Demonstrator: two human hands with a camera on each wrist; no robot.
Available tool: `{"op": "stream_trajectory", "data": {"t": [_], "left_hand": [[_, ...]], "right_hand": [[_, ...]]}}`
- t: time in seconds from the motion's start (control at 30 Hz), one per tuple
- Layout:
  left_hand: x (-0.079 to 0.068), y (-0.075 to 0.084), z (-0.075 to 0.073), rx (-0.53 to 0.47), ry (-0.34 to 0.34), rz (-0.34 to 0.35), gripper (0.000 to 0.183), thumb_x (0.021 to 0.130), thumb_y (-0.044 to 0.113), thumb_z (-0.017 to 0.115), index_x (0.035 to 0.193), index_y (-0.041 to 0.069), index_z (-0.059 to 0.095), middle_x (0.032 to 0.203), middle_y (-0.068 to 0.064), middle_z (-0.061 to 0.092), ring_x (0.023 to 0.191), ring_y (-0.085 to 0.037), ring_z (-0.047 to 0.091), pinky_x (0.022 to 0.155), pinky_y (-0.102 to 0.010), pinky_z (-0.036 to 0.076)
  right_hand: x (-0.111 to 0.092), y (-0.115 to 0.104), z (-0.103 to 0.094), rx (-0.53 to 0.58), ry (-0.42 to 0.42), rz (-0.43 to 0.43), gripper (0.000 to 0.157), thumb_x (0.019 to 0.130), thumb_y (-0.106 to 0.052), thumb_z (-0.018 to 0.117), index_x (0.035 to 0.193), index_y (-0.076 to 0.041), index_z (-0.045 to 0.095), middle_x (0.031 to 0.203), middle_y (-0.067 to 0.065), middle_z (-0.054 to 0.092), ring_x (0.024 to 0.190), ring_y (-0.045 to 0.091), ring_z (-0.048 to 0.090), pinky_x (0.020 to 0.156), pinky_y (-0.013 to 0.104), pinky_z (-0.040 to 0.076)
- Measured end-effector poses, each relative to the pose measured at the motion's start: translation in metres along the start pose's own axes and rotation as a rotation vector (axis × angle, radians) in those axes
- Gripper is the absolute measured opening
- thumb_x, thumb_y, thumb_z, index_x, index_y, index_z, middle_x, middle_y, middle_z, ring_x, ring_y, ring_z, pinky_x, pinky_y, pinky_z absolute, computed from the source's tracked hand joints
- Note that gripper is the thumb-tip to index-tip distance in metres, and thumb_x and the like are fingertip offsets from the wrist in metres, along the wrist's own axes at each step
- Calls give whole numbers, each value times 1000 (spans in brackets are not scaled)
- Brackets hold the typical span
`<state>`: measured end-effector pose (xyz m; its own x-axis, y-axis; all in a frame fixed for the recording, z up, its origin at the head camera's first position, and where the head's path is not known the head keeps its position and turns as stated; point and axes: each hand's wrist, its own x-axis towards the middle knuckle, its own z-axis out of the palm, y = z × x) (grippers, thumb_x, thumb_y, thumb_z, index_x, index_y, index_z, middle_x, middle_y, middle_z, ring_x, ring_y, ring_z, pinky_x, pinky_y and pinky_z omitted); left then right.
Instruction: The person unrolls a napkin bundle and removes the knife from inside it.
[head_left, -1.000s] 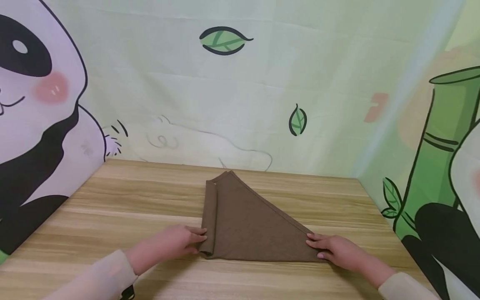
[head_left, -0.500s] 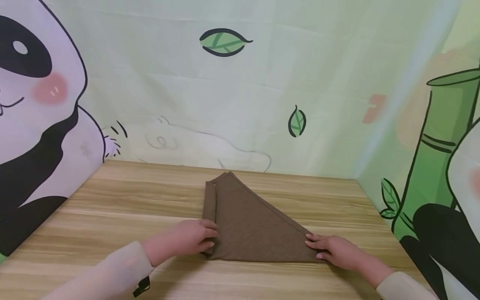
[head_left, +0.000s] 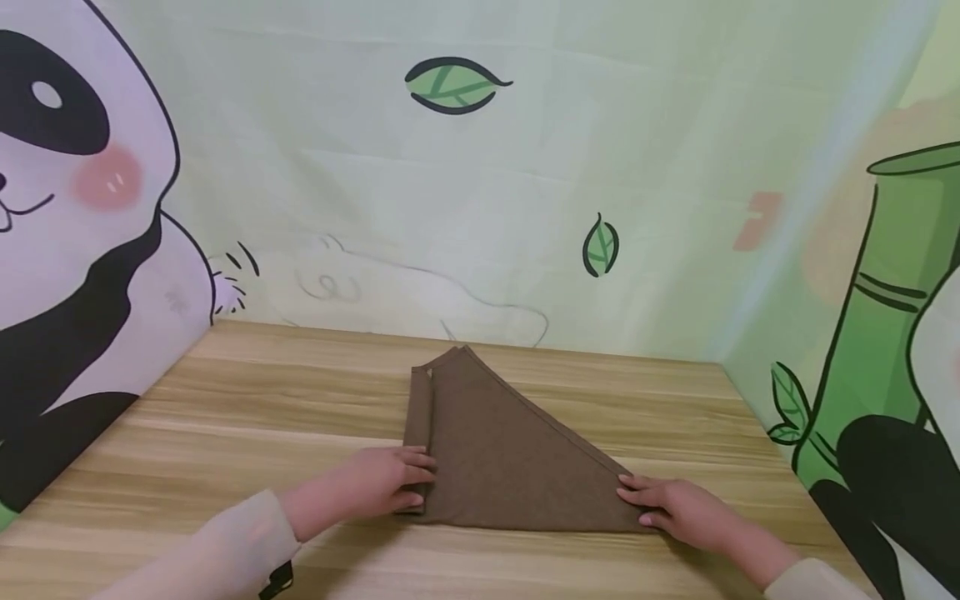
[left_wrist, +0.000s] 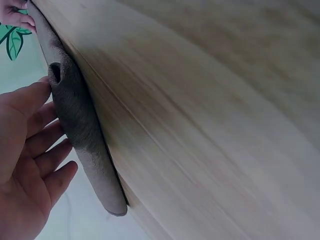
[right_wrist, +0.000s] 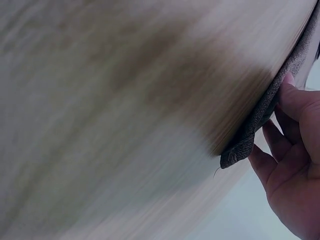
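Note:
A brown cloth (head_left: 517, 467) lies folded on the wooden table, broad at the left and narrowing to a corner at the right. Along its left side runs a narrow rolled strip (head_left: 417, 408). My left hand (head_left: 378, 482) rests its fingers on the near end of that roll. In the left wrist view the rolled end (left_wrist: 62, 80) shows a small hollow, with the left thumb right at it and the other fingers extended along the roll. My right hand (head_left: 686, 510) lies with its fingers on the cloth's right corner; the right wrist view shows the thumb (right_wrist: 290, 92) at the cloth's edge.
The wooden table (head_left: 285, 392) reaches back to a pale green printed backdrop (head_left: 337, 167). Printed pandas and bamboo cover the side panels. A black strap end (head_left: 279, 577) hangs below the left sleeve (head_left: 225, 546).
My left hand has moved right from the roll's outer left edge onto its top. The right hand stays at the right corner. The cloth keeps much the same shape, and the view shifts slightly.

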<state>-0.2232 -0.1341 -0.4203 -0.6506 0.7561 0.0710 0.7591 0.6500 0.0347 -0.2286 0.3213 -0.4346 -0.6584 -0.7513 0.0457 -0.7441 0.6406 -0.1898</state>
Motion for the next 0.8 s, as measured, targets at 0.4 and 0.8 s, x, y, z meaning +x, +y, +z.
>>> {"op": "stream_trajectory", "data": {"t": [0.4, 0.8], "left_hand": [[-19, -9, -5, 67, 120, 38, 33, 91, 27, 69, 116, 6, 71, 124, -12, 69, 110, -26, 69, 91, -36, 58], [-32, -15, -10, 46, 125, 23, 33, 92, 25, 68, 118, 5, 70, 125, -13, 69, 112, -27, 69, 93, -37, 57]], "right_hand": [[0, -2, -1, -4, 2, 11, 40, 94, -22, 64, 129, -4, 65, 134, 22, 61, 120, 36, 62, 93, 35, 56], [1, -5, -2, -1, -16, 14, 42, 93, -24, 64, 128, -3, 65, 133, 24, 61, 120, 36, 62, 93, 33, 57]]}}
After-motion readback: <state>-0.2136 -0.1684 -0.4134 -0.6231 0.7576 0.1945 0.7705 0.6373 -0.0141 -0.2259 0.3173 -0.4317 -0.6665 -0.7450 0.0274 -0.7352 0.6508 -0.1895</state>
